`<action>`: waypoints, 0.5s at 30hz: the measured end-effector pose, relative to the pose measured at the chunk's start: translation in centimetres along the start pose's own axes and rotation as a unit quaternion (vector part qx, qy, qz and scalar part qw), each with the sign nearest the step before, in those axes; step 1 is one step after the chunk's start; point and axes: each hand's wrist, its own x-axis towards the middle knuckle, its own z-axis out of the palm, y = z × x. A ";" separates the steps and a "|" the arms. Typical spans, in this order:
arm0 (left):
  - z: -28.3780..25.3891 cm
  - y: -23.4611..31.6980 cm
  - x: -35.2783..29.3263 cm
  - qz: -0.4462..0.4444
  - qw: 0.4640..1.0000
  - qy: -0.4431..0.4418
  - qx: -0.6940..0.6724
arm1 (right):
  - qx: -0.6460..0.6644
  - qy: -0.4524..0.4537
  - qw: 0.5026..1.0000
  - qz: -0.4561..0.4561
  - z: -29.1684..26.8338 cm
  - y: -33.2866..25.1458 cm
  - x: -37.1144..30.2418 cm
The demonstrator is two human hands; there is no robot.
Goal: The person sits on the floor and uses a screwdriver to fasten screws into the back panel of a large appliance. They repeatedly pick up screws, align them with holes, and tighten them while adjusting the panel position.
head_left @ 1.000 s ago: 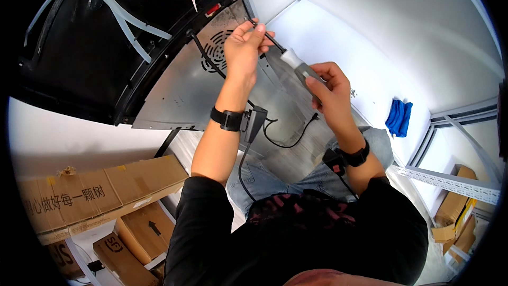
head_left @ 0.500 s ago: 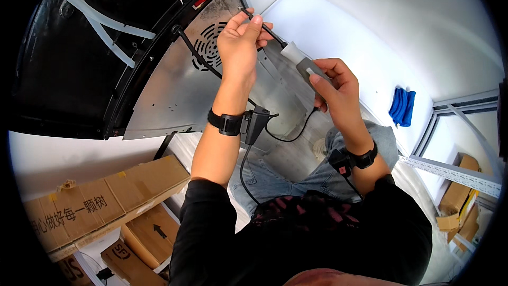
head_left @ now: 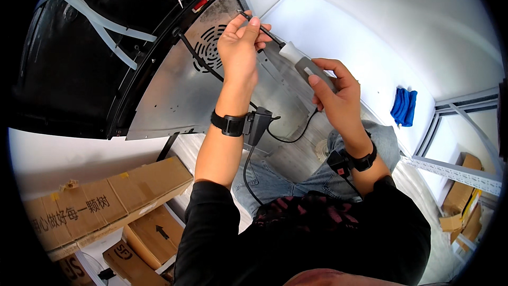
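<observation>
My right hand is closed around the grey handle of a screwdriver, which has a pale collar and a long dark shaft. Up the shaft, my left hand pinches it near the tip with thumb and forefinger, other fingers curled loosely. The tip points up and left to the upper edge of a bare metal panel on a large black machine. A small bit of metal shows at the tip, too small to make out. Round vent slots lie left of my left hand, partly covered by it.
A black cable crosses the panel behind my left wrist. Pale tubes lie on the machine. Cardboard boxes stand at lower left. A blue cloth lies on the white surface at right, beside a metal frame.
The view has shifted slightly. Both hands keep their hold on the screwdriver, and its tip sits a touch lower in the picture.
</observation>
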 end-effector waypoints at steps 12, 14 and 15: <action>0.0 0.1 -0.2 -0.007 1.000 -0.012 -0.024 | -0.202 0.063 0.911 -0.353 0.5 1.3 -0.7; -0.4 0.2 -0.2 -0.017 0.999 -0.029 -0.033 | -0.231 0.077 0.893 -0.379 0.5 1.2 -0.7; -0.5 0.3 -0.2 -0.022 0.998 -0.045 -0.042 | -0.246 0.086 0.882 -0.392 0.5 1.1 -0.7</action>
